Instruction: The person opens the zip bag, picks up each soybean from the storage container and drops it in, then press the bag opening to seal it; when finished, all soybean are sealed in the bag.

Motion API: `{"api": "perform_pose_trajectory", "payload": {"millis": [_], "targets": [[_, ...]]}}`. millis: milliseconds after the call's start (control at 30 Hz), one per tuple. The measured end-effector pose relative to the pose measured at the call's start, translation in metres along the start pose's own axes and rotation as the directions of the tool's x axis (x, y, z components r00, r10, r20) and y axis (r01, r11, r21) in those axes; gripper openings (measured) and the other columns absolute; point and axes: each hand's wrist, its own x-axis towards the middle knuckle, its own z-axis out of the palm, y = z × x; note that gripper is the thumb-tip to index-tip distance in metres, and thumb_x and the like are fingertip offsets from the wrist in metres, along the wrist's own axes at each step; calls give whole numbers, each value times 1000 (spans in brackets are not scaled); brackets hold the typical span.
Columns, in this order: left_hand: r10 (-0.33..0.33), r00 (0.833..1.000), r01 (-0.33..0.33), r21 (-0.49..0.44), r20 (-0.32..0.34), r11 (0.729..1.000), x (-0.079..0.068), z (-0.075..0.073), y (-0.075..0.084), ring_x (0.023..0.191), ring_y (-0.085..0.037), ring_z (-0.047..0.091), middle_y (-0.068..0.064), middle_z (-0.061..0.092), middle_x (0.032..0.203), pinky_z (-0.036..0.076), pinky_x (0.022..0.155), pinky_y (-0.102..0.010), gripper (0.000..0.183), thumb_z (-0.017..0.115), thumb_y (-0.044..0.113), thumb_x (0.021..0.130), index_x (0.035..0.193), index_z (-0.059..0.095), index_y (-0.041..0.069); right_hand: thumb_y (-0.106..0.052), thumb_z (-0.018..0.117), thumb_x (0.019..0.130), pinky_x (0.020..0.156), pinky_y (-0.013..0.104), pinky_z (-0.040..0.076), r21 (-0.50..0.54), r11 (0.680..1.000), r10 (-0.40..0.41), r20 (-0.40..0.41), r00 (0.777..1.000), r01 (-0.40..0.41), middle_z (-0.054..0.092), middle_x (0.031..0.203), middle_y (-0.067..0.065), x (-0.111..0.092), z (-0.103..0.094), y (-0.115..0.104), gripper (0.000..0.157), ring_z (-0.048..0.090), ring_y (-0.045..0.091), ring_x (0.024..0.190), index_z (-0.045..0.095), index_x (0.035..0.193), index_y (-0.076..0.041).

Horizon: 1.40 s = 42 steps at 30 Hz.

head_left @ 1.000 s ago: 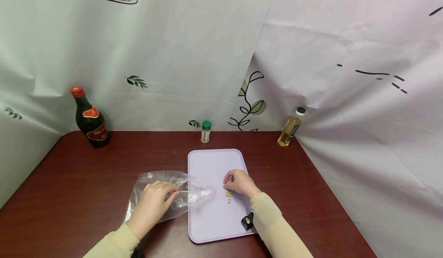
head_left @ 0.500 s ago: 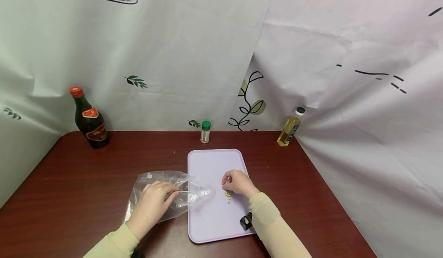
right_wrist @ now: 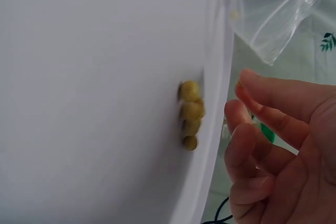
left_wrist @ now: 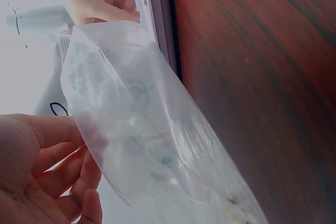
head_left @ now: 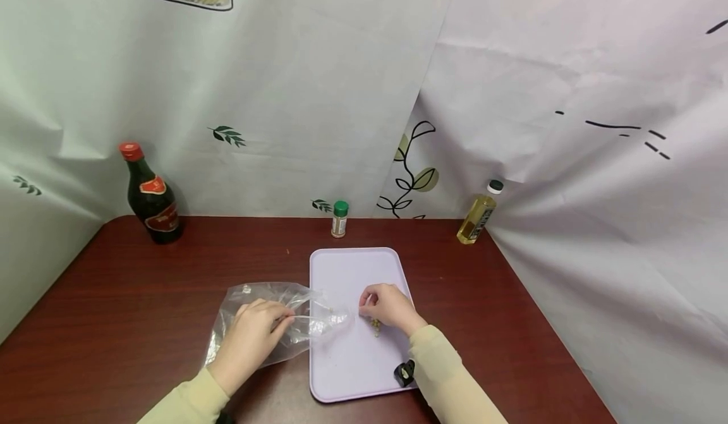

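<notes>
In the head view my left hand [head_left: 250, 335] pinches the rim of a clear plastic zip bag [head_left: 296, 342] between thumb and fingers. The bag lies with its mouth over the left side of a lilac tray [head_left: 344, 376], and a few bits show at its bottom in the left wrist view. Above the tray, to the right of the bag's mouth, is my right hand [head_left: 388, 305]. Its thumb and forefinger meet at the tips on a small yellow bean, mostly hidden. Several round yellow soybeans [right_wrist: 190, 111] sit in a small cluster on the tray beneath the right hand.
At the back stand a dark bottle with a red cap [head_left: 153, 206], a small green-capped spice jar [head_left: 339, 220] and an oil bottle [head_left: 476, 218]. A patterned white cloth [head_left: 307, 95] hangs behind the brown table [head_left: 102, 323].
My right hand has moved a little left, toward the bag's mouth, with its fingertips still pinched. The left hand keeps hold of the bag in the same place.
</notes>
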Motion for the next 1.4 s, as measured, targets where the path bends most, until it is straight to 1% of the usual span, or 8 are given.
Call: {"api": "perform_pose_trajectory", "payload": {"millis": [133,300,467,633,833,1033,1200,1400], "targets": [[-16,1000,16,-3,21,1000,-1,0,0,76,-19,64,1,71,80,44,67,-39,12,81,10,70,79,73,12,-16,73,80,53,22,37,32,999,-12,-2,1000,12,52,64,-9,-2,-2,-7,10,45,4,57,65,76,-18],[-27,999,27,-9,33,1000,-1,1,1,77,-19,64,1,71,80,45,69,-39,12,81,10,71,79,73,11,-16,72,81,53,21,38,78,996,-34,12,999,33,53,65,-8,-3,-3,-13,9,45,4,56,65,77,-17],[-23,999,24,-12,38,1000,-1,2,2,79,-19,64,0,71,81,46,71,-40,12,81,10,71,79,73,12,-15,73,81,51,21,38,98,994,-49,10,999,48,53,65,-8,-5,-1,-16,9,45,3,53,65,77,-17],[-9,999,9,-2,39,1000,0,3,3,78,-18,63,1,71,80,46,72,-39,12,81,11,71,78,72,13,-16,73,80,51,21,38,93,993,-72,2,997,71,53,64,-9,-6,1,-19,7,44,2,53,66,77,-17],[-10,999,10,2,53,1000,1,2,3,78,-17,63,2,71,80,45,70,-38,11,81,12,72,78,72,13,-15,73,79,51,20,37,88,992,-88,-6,996,89,54,64,-9,-7,2,-19,7,43,1,52,67,78,-16],[-16,998,15,5,57,1000,1,2,3,78,-18,63,2,71,80,45,70,-38,11,81,12,72,79,73,13,-15,73,79,50,20,37,80,993,-88,-3,996,88,54,65,-9,-7,1,-19,6,43,0,51,67,79,-16],[-22,998,21,3,63,1000,2,2,3,78,-18,64,1,71,80,46,70,-38,10,81,12,73,79,73,13,-15,72,80,49,20,38,89,994,-66,6,998,66,54,66,-8,-7,-2,-19,6,44,2,51,67,80,-15],[-28,998,27,3,61,1000,1,1,3,78,-18,64,1,71,81,45,70,-38,10,80,12,73,80,73,13,-14,72,80,51,21,37,70,996,-47,5,999,46,54,65,-7,-7,-4,-11,6,45,4,55,66,79,-15]]}}
